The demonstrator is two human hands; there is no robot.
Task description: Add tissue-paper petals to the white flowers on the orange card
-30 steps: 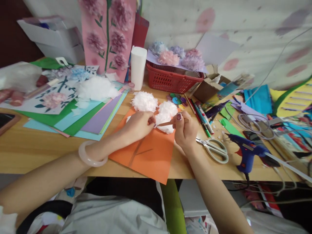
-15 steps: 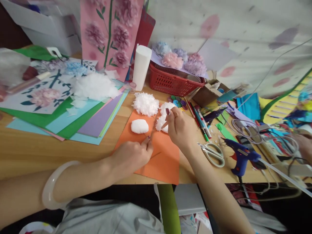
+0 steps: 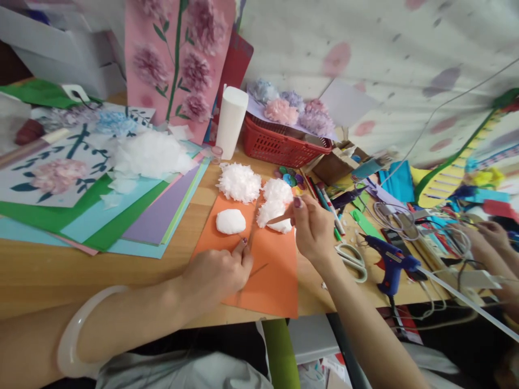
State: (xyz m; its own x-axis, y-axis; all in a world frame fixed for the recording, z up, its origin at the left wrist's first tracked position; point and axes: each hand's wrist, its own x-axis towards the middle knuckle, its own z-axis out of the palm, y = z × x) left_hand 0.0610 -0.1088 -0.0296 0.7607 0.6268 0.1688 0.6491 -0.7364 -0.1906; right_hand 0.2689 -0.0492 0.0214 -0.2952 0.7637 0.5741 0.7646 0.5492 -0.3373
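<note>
An orange paper sheet (image 3: 275, 270) lies at the table's front edge with thin brown strips (image 3: 254, 229) on it. White tissue flowers (image 3: 239, 182) and a white puff (image 3: 230, 221) sit on its far part. My left hand (image 3: 217, 273) rests on the sheet, fingers curled, fingertips pressing the lower end of a brown strip. My right hand (image 3: 312, 229) is closed in a pinch on another thin brown strip whose tip points at the white flowers.
Stacked coloured papers (image 3: 133, 210) lie left, a white cup (image 3: 231, 121) and red basket (image 3: 284, 146) behind. Scissors (image 3: 352, 259), pens (image 3: 326, 202) and a blue glue gun (image 3: 391, 265) lie right. Another person's hand (image 3: 490, 235) is at the far right.
My left hand left the flower cluster and dropped onto the orange sheet, uncovering the white puff. My right hand stayed near the flowers with the strip. The view shifted right.
</note>
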